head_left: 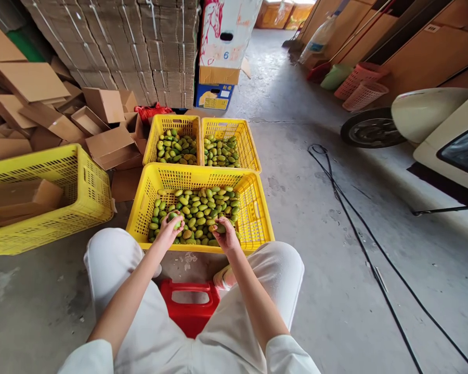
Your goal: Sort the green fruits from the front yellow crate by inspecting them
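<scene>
A large yellow crate stands between my knees, its floor covered with green and yellowish mangoes. Over its left part, my left hand is closed around a green mango. My right hand grips another mango above the right part of the pile; the fingers partly cover it. Behind this crate, two smaller-looking yellow crates, one on the left and one on the right, also hold mangoes.
At left, a yellow crate contains cardboard, with loose cartons heaped behind it. Flattened cardboard stacks rise at the back. A red stool is between my legs. Black cable crosses the floor near a white vehicle.
</scene>
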Demonstrator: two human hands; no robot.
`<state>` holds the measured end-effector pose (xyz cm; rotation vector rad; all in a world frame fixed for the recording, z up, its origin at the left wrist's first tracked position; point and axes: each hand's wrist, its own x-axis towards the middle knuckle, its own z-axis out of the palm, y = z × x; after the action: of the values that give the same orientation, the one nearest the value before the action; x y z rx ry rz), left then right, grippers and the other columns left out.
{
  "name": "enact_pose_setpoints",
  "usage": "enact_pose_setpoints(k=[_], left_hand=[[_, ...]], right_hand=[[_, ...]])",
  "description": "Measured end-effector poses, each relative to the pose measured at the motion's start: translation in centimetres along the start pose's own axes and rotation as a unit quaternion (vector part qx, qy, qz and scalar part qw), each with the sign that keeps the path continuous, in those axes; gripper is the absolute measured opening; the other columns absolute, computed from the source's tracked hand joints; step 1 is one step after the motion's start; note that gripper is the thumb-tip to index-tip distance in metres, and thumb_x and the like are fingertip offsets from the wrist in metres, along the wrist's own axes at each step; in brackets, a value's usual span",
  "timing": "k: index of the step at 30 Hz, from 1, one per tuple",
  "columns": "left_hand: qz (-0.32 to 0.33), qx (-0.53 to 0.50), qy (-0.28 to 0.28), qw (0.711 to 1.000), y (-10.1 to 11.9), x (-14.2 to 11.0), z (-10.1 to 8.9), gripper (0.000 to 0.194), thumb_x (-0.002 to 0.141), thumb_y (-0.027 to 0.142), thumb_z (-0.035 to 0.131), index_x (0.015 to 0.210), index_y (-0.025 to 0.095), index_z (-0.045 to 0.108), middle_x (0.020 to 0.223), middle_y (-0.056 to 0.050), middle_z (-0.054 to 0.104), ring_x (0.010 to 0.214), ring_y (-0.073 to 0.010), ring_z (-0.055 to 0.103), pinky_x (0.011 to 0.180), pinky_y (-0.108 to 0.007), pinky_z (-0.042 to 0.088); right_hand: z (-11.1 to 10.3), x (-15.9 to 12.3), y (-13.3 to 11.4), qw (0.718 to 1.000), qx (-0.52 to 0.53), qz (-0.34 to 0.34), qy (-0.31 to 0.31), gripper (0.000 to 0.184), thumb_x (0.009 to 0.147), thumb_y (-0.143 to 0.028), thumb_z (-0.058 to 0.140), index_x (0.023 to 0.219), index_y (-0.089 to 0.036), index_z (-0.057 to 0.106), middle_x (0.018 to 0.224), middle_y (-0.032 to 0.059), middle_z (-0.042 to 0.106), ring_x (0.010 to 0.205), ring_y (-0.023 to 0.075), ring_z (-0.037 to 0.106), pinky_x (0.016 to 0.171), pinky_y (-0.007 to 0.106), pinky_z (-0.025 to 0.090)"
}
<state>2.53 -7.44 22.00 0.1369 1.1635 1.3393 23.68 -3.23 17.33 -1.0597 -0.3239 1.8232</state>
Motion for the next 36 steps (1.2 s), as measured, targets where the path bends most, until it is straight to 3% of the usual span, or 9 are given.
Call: enact_pose_setpoints(k=[4, 8, 11, 17, 20, 26, 30, 32, 36], left_hand=[[-0.002, -0.002, 0.004, 1.000, 0.0, 0.2, 0.1, 0.037, 0.066, 0.017, 0.089, 0.091, 0.019, 0.061, 0.079, 0.003, 0.064, 0.064, -0.0091, 0.062, 0.059, -0.021, 0.045], [-0.007, -0.025, 0.004, 1.000, 0.3, 0.3, 0.2, 0.026, 0.077, 0.026, 0.079, 0.095, 0.021, 0.061, 0.093, -0.004, 0.071, 0.088, -0.0190, 0.072, 0.073, -0.029, 0.055], [-0.023, -0.026, -0.022, 0.999, 0.4, 0.2, 0.3, 0.027, 0.081, 0.028, 0.079, 0.100, 0.021, 0.061, 0.107, -0.009, 0.074, 0.105, -0.0251, 0.074, 0.086, -0.035, 0.058], [-0.004, 0.040, -0.077, 0.996, 0.2, -0.5, 0.2, 0.041, 0.068, 0.028, 0.093, 0.088, 0.020, 0.059, 0.080, 0.001, 0.066, 0.066, -0.0109, 0.063, 0.056, -0.021, 0.044], [-0.002, 0.038, -0.077, 0.996, 0.4, -0.7, 0.1, 0.041, 0.063, 0.024, 0.093, 0.091, 0.019, 0.063, 0.081, 0.001, 0.067, 0.062, -0.0095, 0.061, 0.054, -0.021, 0.044], [-0.012, 0.029, -0.090, 0.995, 0.6, -0.6, 0.5, 0.026, 0.076, 0.030, 0.085, 0.089, 0.015, 0.069, 0.070, -0.001, 0.064, 0.054, -0.0097, 0.055, 0.047, -0.021, 0.039], [-0.027, -0.023, -0.084, 0.996, 0.7, -0.5, 0.8, 0.030, 0.083, 0.028, 0.072, 0.111, 0.016, 0.072, 0.089, -0.007, 0.073, 0.081, -0.0197, 0.072, 0.073, -0.032, 0.060], [-0.043, -0.029, -0.074, 0.996, 0.6, -0.4, 0.8, 0.036, 0.081, 0.019, 0.072, 0.118, 0.018, 0.071, 0.096, -0.007, 0.075, 0.094, -0.0227, 0.075, 0.090, -0.038, 0.062], [-0.043, 0.023, -0.031, 0.998, 0.4, -0.3, 0.6, 0.032, 0.074, 0.011, 0.085, 0.103, 0.017, 0.072, 0.097, -0.007, 0.074, 0.095, -0.0192, 0.073, 0.092, -0.032, 0.059]], right_hand=[[0.1, -0.1, -0.3, 1.000, 0.000, 0.004, -0.006, 0.043, 0.063, -0.038, 0.093, 0.089, -0.026, 0.061, 0.076, -0.0046, 0.062, 0.060, 0.0119, 0.055, 0.044, 0.021, 0.035], [0.3, -0.1, -0.2, 0.999, 0.013, 0.011, -0.030, 0.044, 0.065, -0.042, 0.090, 0.097, -0.028, 0.063, 0.085, -0.0020, 0.069, 0.078, 0.0193, 0.069, 0.059, 0.030, 0.056], [0.5, 0.0, -0.1, 0.999, 0.002, 0.023, -0.047, 0.043, 0.063, -0.039, 0.089, 0.096, -0.028, 0.064, 0.087, 0.0001, 0.072, 0.086, 0.0229, 0.072, 0.068, 0.036, 0.061], [0.7, -0.4, -0.1, 0.998, -0.032, 0.029, -0.055, 0.045, 0.066, -0.051, 0.093, 0.085, -0.024, 0.062, 0.073, -0.0028, 0.064, 0.056, 0.0100, 0.052, 0.045, 0.022, 0.040], [0.7, -0.5, -0.3, 0.997, -0.042, 0.030, -0.065, 0.047, 0.064, -0.050, 0.095, 0.078, -0.024, 0.058, 0.064, -0.0054, 0.054, 0.050, 0.0073, 0.039, 0.041, 0.021, 0.031], [1.0, -0.7, -0.4, 0.997, -0.047, 0.026, -0.061, 0.048, 0.055, -0.033, 0.099, 0.086, -0.023, 0.064, 0.070, -0.0060, 0.060, 0.050, 0.0053, 0.040, 0.041, 0.019, 0.027], [1.2, -1.0, -0.3, 0.996, -0.028, 0.046, -0.069, 0.042, 0.063, -0.044, 0.092, 0.093, -0.025, 0.068, 0.080, -0.0027, 0.069, 0.060, 0.0114, 0.057, 0.048, 0.023, 0.044], [1.3, -0.9, -0.4, 0.995, 0.000, 0.058, -0.083, 0.044, 0.061, -0.043, 0.090, 0.096, -0.027, 0.068, 0.084, -0.0006, 0.072, 0.071, 0.0178, 0.066, 0.056, 0.029, 0.054], [1.4, -0.7, -0.5, 0.996, 0.020, 0.027, -0.082, 0.042, 0.060, -0.035, 0.089, 0.094, -0.028, 0.066, 0.089, 0.0006, 0.074, 0.083, 0.0213, 0.070, 0.068, 0.033, 0.060]])
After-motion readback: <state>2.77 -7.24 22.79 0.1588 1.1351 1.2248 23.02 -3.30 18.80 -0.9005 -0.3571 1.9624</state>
